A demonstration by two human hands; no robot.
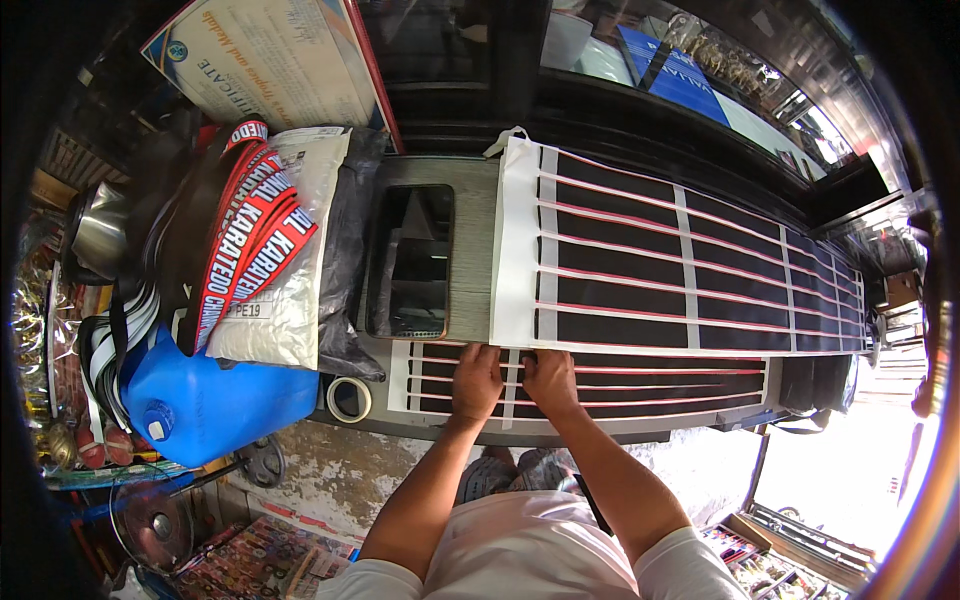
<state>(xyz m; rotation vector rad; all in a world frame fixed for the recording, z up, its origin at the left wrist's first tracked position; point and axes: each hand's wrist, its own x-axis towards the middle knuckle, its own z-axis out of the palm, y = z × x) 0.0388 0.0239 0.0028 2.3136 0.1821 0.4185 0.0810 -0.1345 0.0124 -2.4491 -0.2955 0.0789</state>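
Observation:
My left hand [478, 384] and my right hand [550, 382] are close together at the near edge of a long sheet of black strips [618, 320] with red and white lines between them. Both hands have curled fingers, and what their fingertips pinch is hidden. Below them lies a second, narrower striped sheet [640, 393], partly covered by the upper one. Pale grey bands cross both sheets. A white strip [515, 240] edges the left end of the upper sheet.
Left of the sheets lie a dark phone [412, 262], a roll of tape [348, 399], and a plastic-wrapped package [290, 330] under red printed ribbons [255, 230]. A blue jug [215, 400] stands farther left. A framed certificate [280, 65] leans behind; a fan [155, 525] is lower left.

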